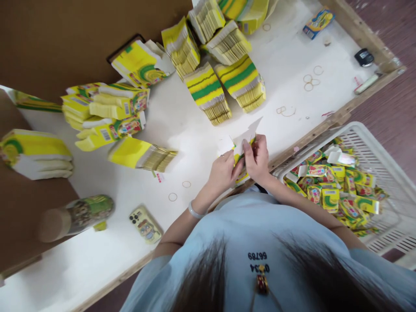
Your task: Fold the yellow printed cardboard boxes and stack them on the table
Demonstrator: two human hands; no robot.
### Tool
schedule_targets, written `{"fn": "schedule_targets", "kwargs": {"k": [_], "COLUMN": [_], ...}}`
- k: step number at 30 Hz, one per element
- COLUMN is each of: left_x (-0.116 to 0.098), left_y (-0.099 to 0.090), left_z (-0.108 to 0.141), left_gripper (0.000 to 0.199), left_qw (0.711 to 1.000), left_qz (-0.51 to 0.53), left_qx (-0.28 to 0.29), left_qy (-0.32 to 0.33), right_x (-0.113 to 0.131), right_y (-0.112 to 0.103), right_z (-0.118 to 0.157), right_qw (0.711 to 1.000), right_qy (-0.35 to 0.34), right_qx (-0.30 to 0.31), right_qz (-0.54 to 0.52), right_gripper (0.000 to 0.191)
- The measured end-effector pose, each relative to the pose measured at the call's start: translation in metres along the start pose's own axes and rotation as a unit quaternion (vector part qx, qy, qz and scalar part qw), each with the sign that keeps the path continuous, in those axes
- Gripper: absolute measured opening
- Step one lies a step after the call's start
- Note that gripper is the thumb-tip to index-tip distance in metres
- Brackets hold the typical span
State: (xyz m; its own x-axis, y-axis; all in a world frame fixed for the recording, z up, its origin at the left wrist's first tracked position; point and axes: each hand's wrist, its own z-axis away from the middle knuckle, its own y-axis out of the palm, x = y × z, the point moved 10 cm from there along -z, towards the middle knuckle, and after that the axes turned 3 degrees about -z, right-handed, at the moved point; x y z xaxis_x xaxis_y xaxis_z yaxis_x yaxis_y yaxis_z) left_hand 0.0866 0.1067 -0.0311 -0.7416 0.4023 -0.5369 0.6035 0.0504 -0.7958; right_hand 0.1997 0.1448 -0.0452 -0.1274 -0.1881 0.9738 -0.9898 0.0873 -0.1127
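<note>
Close to the table's front edge, my left hand [224,170] and my right hand [256,158] both grip one small yellow-and-green carton [238,157]. Its white inner flaps stick up between my fingers, and much of its body is hidden by them. The fingers of both hands are closed on the cardboard. Beyond my hands stand two stacks of flat yellow cartons, a nearer stack [208,94] and another stack [242,82] beside it. A further carton stack [139,155] lies to the left on the white table [195,143].
A white plastic basket [386,151] holding many yellow cartons [331,186] is at my right. A phone [146,224] and a jar [81,216] lie at left. Rubber bands [308,82], a blue box [319,22] and a black round object [364,57] are toward the right.
</note>
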Motion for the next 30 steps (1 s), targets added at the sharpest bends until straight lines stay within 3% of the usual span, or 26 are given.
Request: {"fn": "schedule_targets", "kwargs": {"k": [4, 7, 11, 16, 20, 24, 26, 30], "left_x": [-0.011, -0.012, -0.007, -0.009, 0.004, 0.013, 0.013, 0.01], "left_y": [-0.01, -0.008, -0.002, -0.006, -0.004, 0.011, 0.014, 0.01], "left_z": [-0.001, -0.003, -0.004, -0.002, -0.001, -0.001, -0.001, 0.0], "left_gripper": [0.036, 0.038, 0.031, 0.025, 0.062, 0.09, 0.088, 0.063], "left_qw": [0.998, 0.997, 0.998, 0.997, 0.986, 0.964, 0.964, 0.968], "left_qz": [-0.041, -0.052, -0.014, 0.031, 0.156, 0.264, 0.26, 0.245], "left_qx": [-0.023, -0.01, 0.023, -0.004, -0.03, 0.016, 0.037, 0.047], "left_qy": [0.047, 0.062, 0.05, 0.071, 0.043, 0.038, 0.044, 0.028], "right_x": [0.007, 0.006, 0.003, 0.003, 0.006, 0.007, 0.007, 0.003], "right_y": [-0.001, 0.004, 0.004, 0.005, 0.007, 0.007, 0.003, -0.007], "right_z": [-0.002, 0.0, 0.002, 0.004, 0.008, 0.01, 0.009, 0.009], "right_qw": [1.0, 0.999, 0.999, 0.997, 0.995, 0.993, 0.994, 0.995], "right_qy": [-0.012, -0.001, 0.011, -0.022, -0.063, -0.066, -0.057, -0.016], "right_qx": [0.01, 0.042, 0.043, 0.063, 0.075, 0.092, 0.09, 0.088], "right_qz": [0.001, -0.017, -0.02, -0.039, -0.017, 0.011, 0.03, 0.054], "right_gripper": [0.037, 0.039, 0.034, 0.033, 0.047, 0.048, 0.047, 0.05]}}
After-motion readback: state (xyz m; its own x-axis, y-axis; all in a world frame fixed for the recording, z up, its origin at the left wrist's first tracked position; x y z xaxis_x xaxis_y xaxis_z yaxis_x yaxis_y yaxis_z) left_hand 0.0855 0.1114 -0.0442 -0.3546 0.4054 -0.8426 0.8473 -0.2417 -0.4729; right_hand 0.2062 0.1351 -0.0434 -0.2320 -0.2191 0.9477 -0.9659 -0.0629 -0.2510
